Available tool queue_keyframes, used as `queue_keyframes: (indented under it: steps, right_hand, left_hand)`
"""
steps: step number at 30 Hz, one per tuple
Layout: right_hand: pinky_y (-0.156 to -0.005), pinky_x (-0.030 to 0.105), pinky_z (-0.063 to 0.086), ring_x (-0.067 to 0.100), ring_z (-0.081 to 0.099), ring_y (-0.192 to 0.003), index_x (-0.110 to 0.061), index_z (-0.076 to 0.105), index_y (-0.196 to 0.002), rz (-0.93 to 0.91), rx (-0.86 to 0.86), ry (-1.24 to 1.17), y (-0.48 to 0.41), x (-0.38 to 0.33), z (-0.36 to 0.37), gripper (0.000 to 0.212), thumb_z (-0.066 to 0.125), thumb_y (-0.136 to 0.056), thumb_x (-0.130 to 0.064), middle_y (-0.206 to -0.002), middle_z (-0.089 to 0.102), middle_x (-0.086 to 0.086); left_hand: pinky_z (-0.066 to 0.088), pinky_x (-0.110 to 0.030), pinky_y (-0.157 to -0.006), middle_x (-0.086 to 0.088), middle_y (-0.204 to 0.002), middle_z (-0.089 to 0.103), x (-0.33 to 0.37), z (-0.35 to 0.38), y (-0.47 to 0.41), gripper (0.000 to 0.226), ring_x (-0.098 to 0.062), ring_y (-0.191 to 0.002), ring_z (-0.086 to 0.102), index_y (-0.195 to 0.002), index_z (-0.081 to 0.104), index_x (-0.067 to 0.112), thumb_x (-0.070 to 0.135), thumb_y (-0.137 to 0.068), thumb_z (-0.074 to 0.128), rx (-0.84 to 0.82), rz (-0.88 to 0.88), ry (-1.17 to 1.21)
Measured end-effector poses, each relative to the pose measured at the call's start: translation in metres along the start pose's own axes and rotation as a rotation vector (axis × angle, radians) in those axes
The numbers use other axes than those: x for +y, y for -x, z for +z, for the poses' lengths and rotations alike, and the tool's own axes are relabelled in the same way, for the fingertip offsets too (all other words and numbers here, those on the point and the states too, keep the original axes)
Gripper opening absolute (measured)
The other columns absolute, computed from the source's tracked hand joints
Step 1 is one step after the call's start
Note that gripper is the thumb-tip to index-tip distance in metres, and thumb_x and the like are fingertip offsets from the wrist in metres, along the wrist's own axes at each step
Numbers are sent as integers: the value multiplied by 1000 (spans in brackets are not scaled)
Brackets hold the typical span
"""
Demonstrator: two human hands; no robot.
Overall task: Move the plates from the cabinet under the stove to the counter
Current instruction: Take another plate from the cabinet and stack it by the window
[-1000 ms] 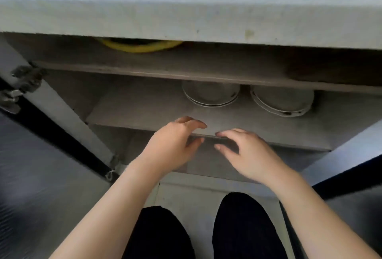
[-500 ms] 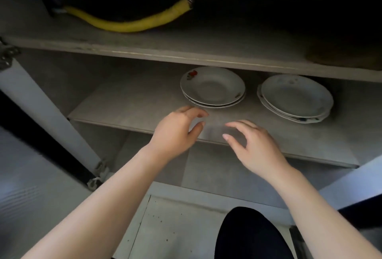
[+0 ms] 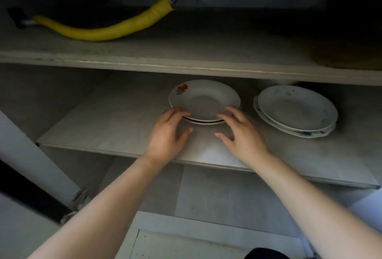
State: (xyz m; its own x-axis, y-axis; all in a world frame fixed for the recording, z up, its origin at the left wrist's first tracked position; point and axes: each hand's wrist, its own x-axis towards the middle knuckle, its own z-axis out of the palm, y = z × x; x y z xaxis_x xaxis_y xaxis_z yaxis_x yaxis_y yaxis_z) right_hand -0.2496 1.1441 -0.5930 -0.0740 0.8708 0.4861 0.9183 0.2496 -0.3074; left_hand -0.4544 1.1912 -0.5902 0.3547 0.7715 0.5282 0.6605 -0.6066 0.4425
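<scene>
You're looking into a dim open cabinet with pale grey wood-grain boards. The upper shelf [image 3: 186, 52] has a fat yellow hose [image 3: 107, 31] sagging across it from a ribbed metal fitting at the top, and the white cabinet door [image 3: 31, 155] is swung out on your left with its hinge down by the corner. The plates sit on the middle shelf [image 3: 103, 126], in two short stacks set back from its front edge. The stack of white round plates with a red flower print [image 3: 204, 101] on the rim is near the middle, and the second stack of plain white plates [image 3: 295, 109] is just off to its right, not touching it. Your left hand [image 3: 165, 136] and right hand [image 3: 244, 136] are on either side of the flower stack's near edge. The fingers [image 3: 173, 114] of both hands are loosely spread, with the tips touching the front rim left and right. Both thumbs are splayed out below on the bare shelf, so nothing's pinched or lifted yet.
</scene>
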Motion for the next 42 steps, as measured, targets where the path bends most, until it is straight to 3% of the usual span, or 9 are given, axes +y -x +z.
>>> queue_keyframes:
  steps: [4,10,14,26,31,42]
  right_hand:
    - [-95,42,43,38,55,-111,-2,63,-112,-36,15,3,-12,7,17,39,73,-77,-16,-123,58,18]
    - [-83,40,48,37,61,-94,-2,70,-100,-127,105,-25,-19,13,18,25,74,-76,-8,-101,68,16]
    - [-79,38,51,35,64,-88,-4,72,-95,-171,145,-44,-22,18,16,19,72,-77,-8,-94,71,13]
    - [-72,29,45,29,63,-79,-8,74,-89,-219,179,-32,-19,20,19,13,68,-78,-11,-88,73,5]
    - [-69,30,52,30,65,-76,-5,74,-85,-257,166,-43,-17,16,12,11,70,-75,-8,-85,73,7]
    - [-73,37,52,28,64,-79,-7,74,-89,-324,208,-46,36,9,-7,15,70,-76,-12,-89,72,5]
  left_hand:
    - [32,-23,-99,-10,-117,59,-11,14,-2,37,-26,-114,52,-111,63,11,21,-76,73,22,49,-7]
    - [45,-37,-94,-11,-108,65,-13,19,-19,29,-30,-107,58,-106,66,8,19,-79,70,-26,175,-47]
    - [41,-28,-87,-13,-98,68,-13,21,-20,19,-31,-94,62,-97,68,5,10,-79,70,18,170,-21]
    - [43,-30,-78,-9,-89,68,-14,20,-18,11,-31,-85,61,-90,71,10,13,-80,68,13,182,-20]
    - [47,-34,-77,-9,-90,68,-11,17,-16,15,-32,-86,61,-92,71,11,19,-82,63,-10,195,-64]
    - [47,-31,-75,0,-93,68,19,-5,32,23,-24,-86,61,-94,70,17,33,-86,55,-60,229,-77]
